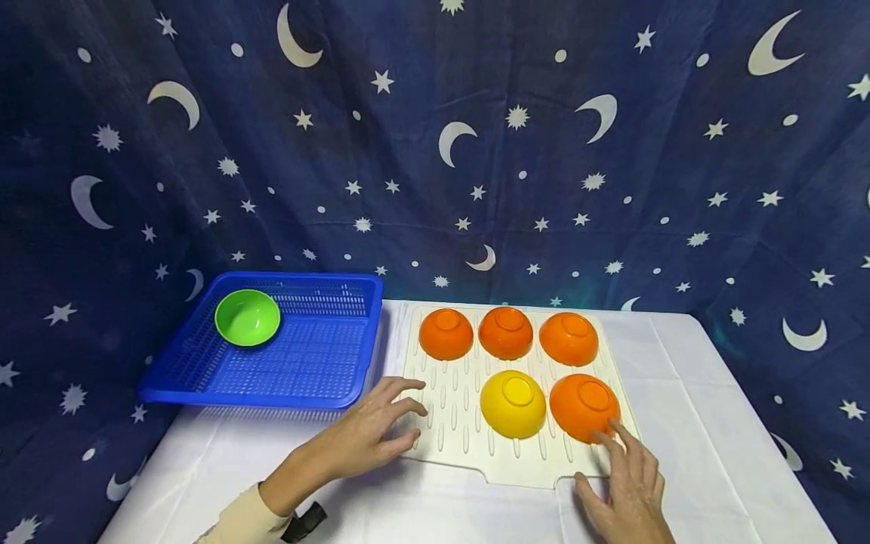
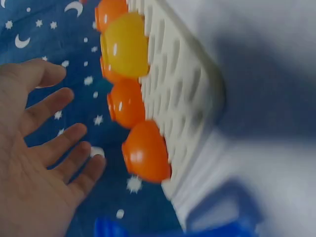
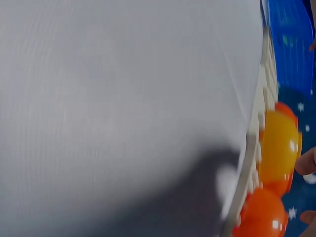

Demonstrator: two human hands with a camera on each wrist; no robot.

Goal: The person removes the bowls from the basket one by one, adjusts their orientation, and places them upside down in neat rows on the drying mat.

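Note:
Several bowls lie upside down on a cream ribbed drying mat. The back row holds three orange ones: a left bowl, a middle bowl and a right bowl. In front are a yellow bowl and another orange bowl. My right hand is at that front orange bowl, fingertips overlapping its near edge, fingers loosely bent. Over the mat's left edge hovers my left hand, fingers spread and holding nothing; the left wrist view shows its bare palm.
A blue plastic basket stands at the left, with a green bowl upright inside it. White cloth covers the table. Behind hangs a dark blue curtain with moons and stars.

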